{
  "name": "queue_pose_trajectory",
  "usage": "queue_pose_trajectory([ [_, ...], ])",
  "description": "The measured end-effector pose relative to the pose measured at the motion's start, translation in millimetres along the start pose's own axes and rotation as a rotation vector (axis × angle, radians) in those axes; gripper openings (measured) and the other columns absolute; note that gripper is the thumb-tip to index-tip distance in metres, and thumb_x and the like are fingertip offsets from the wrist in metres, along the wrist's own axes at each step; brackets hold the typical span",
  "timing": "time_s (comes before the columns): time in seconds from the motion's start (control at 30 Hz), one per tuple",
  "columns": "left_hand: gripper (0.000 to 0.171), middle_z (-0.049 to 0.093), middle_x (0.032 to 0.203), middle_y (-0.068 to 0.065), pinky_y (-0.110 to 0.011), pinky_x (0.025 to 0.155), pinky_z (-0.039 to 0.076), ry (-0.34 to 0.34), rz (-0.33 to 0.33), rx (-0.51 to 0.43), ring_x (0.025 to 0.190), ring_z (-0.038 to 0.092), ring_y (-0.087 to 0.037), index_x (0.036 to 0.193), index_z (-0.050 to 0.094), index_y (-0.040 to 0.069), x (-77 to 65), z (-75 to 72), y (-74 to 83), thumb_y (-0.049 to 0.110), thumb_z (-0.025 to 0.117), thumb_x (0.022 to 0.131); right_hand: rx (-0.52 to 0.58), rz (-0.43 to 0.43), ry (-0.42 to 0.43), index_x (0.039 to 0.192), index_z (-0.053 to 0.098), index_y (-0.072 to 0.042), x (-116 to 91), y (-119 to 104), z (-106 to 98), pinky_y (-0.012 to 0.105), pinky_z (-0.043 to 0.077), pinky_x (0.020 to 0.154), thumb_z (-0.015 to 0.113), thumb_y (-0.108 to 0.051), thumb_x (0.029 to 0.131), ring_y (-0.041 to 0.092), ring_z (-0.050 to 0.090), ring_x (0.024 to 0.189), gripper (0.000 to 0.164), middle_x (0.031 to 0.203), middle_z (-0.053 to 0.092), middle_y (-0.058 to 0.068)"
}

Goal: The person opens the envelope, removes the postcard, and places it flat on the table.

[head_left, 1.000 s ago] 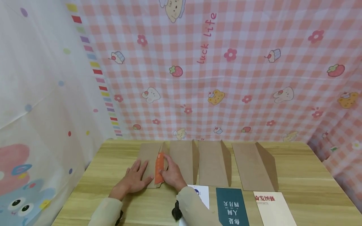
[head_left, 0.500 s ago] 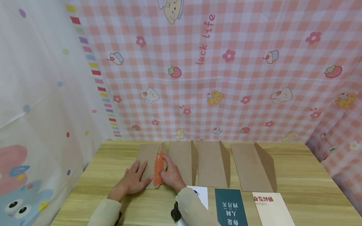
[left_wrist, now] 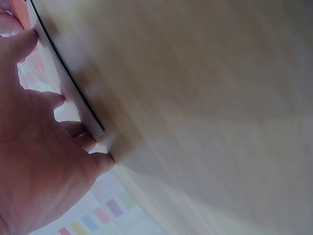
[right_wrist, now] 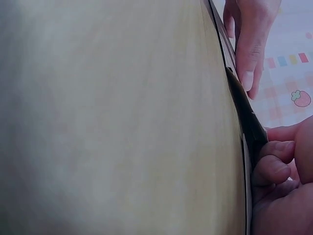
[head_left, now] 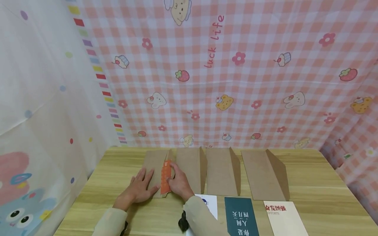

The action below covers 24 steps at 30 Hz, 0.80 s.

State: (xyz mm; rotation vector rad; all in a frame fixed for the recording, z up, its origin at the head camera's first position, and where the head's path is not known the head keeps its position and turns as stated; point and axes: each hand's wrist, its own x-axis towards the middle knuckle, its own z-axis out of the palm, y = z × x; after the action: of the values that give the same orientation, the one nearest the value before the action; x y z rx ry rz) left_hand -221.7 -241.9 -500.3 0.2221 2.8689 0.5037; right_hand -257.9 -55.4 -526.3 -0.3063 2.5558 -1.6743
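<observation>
My left hand [head_left: 138, 188] lies with spread fingers on the leftmost brown paper envelope [head_left: 154, 159], touching its left part. Over that envelope's right side is an orange card [head_left: 166, 178], partly at the flap. My right hand [head_left: 180, 183] holds the card by its right edge, thumb on its face and index finger near its far end. In the left wrist view the fingertips of the left hand [left_wrist: 44, 156] touch the envelope's edge and the table. Curled fingers of the right hand [right_wrist: 279, 171] show beside the raised edge in the right wrist view.
Three more brown envelopes [head_left: 189, 167] lie in a row to the right, flaps raised rightward. Nearer me lie a white card [head_left: 212, 203] partly under my right sleeve, a dark green card [head_left: 242, 209] and a cream card [head_left: 284, 218]. Behind the wooden table [head_left: 109, 177] hangs a checked cloth [head_left: 265, 82].
The head view has shifted very slightly. Both hands, the orange card and the envelopes keep practically the same places.
</observation>
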Motion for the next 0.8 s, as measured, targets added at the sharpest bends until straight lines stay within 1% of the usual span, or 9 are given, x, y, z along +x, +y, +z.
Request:
queue_pose_trajectory([
  [0.13, 0.076, 0.013, 0.159, -0.034, -0.068, 0.114, 0.013, -0.004, -0.001, -0.005, 0.148, 0.01, -0.048, 0.157, 0.025, 0.004, -0.2, 0.4, 0.7, 0.048, 0.051, 0.1, 0.001, 0.013, -0.01, 0.143, 0.048, -0.009, -1.1, 0.1, -0.5, 0.05, 0.041, 0.107, 0.062, 0.0, 0.09, 0.029, 0.053, 0.128, 0.056, 0.141, 0.056, 0.015],
  [0.27, 0.076, 0.013, 0.159, -0.034, -0.067, 0.114, 0.012, -0.005, -0.003, -0.004, 0.148, 0.011, -0.048, 0.157, 0.026, 0.004, -0.6, 0.2, 1.3, 0.049, 0.051, 0.1, -0.002, 0.015, -0.012, 0.143, 0.048, -0.008, -1.7, -0.3, -0.8, 0.05, 0.043, 0.104, 0.061, 0.001, 0.089, 0.027, 0.056, 0.121, 0.057, 0.138, 0.058, 0.015],
  [0.47, 0.078, 0.013, 0.159, -0.035, -0.068, 0.114, 0.013, 0.0, -0.002, -0.006, 0.148, 0.011, -0.049, 0.156, 0.027, 0.004, 0.1, 0.0, 1.4, 0.051, 0.051, 0.099, -0.012, 0.003, -0.004, 0.142, 0.049, -0.008, -0.8, 0.7, -1.0, 0.049, 0.044, 0.104, 0.062, 0.002, 0.086, 0.027, 0.056, 0.121, 0.058, 0.136, 0.059, 0.016],
  [0.5, 0.078, 0.014, 0.158, -0.035, -0.068, 0.114, 0.013, 0.001, 0.0, -0.006, 0.148, 0.012, -0.049, 0.156, 0.027, 0.004, 0.6, 0.2, 1.0, 0.052, 0.051, 0.099, -0.016, -0.003, 0.0, 0.141, 0.05, -0.008, -0.6, 0.9, -1.1, 0.049, 0.044, 0.103, 0.062, 0.002, 0.086, 0.026, 0.057, 0.118, 0.058, 0.134, 0.06, 0.016],
  [0.57, 0.078, 0.013, 0.158, -0.035, -0.068, 0.114, 0.012, 0.002, 0.002, -0.006, 0.147, 0.012, -0.05, 0.156, 0.027, 0.004, 0.8, 0.6, 0.6, 0.051, 0.05, 0.099, -0.018, -0.01, 0.0, 0.141, 0.05, -0.007, -0.7, 1.0, -1.7, 0.047, 0.047, 0.099, 0.062, 0.003, 0.085, 0.024, 0.061, 0.107, 0.058, 0.125, 0.064, 0.016],
  [0.67, 0.078, 0.012, 0.159, -0.034, -0.067, 0.115, 0.011, -0.003, 0.0, -0.005, 0.148, 0.011, -0.049, 0.156, 0.026, 0.004, 1.2, 1.0, 0.1, 0.051, 0.049, 0.099, -0.016, -0.015, -0.002, 0.141, 0.05, -0.007, -0.6, 1.3, -2.3, 0.043, 0.049, 0.092, 0.062, 0.003, 0.085, 0.019, 0.059, 0.091, 0.058, 0.116, 0.066, 0.015],
  [0.73, 0.077, 0.012, 0.159, -0.034, -0.067, 0.115, 0.011, -0.003, -0.001, -0.009, 0.148, 0.011, -0.049, 0.156, 0.025, 0.003, 1.2, 0.6, 0.9, 0.05, 0.049, 0.099, -0.011, -0.016, -0.006, 0.141, 0.05, -0.007, -0.4, 1.4, -2.7, 0.041, 0.049, 0.089, 0.061, 0.004, 0.085, 0.018, 0.057, 0.086, 0.058, 0.113, 0.066, 0.014],
  [0.8, 0.078, 0.011, 0.159, -0.034, -0.067, 0.115, 0.01, -0.008, -0.005, -0.011, 0.148, 0.01, -0.049, 0.157, 0.025, 0.004, 1.9, 0.5, 1.0, 0.05, 0.049, 0.099, -0.01, -0.015, -0.009, 0.14, 0.05, -0.007, 0.1, 1.3, -3.0, 0.04, 0.049, 0.088, 0.061, 0.004, 0.085, 0.017, 0.057, 0.085, 0.057, 0.116, 0.066, 0.014],
])
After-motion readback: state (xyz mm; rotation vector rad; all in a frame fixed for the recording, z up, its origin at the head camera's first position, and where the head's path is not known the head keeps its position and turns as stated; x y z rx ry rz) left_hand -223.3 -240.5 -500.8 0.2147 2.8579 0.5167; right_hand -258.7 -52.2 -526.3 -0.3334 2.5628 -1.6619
